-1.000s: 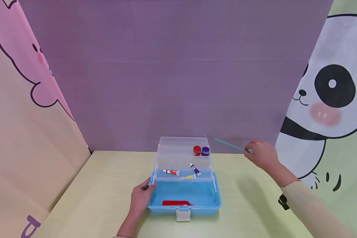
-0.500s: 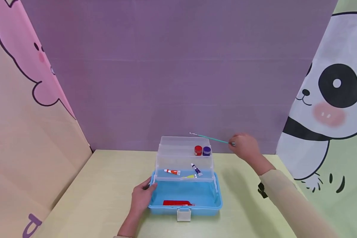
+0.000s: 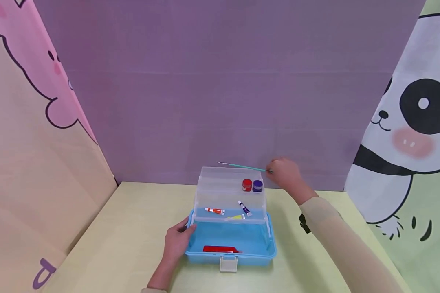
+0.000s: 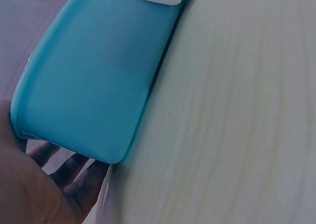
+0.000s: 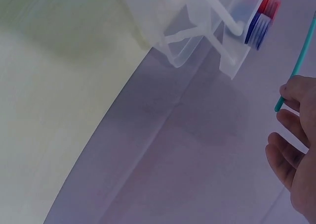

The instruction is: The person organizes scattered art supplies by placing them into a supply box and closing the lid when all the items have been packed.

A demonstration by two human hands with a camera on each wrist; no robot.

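Observation:
In the head view a blue storage box (image 3: pixel 238 259) stands unfolded, with clear plastic trays (image 3: pixel 220 200) stepped up behind it. My left hand (image 3: pixel 177 242) grips its left wall, thumb over the rim and fingers outside. My right hand (image 3: pixel 286 175) pinches a thin teal paintbrush (image 3: pixel 245 167) by the handle end. The brush lies nearly level, its tip pointing left above the top tray. Red (image 3: pixel 247 185) and purple (image 3: pixel 257 186) paint jars sit in the upper tray. Orange (image 3: pixel 214 211), purple (image 3: pixel 245 208) and yellow (image 3: pixel 236 217) paint tubes lie lower. A red bottle (image 3: pixel 221 249) lies in the box bottom.
The box rests on a pale wooden table (image 3: pixel 132 236), its white latch (image 3: pixel 228 265) hanging at the front. A purple backdrop (image 3: pixel 223 101) rises behind the table. Cartoon-printed panels (image 3: pixel 396 162) flank it on both sides.
My right hand has moved left and slightly up, bringing the paintbrush from the right of the trays to above the top one. The left hand stays on the box.

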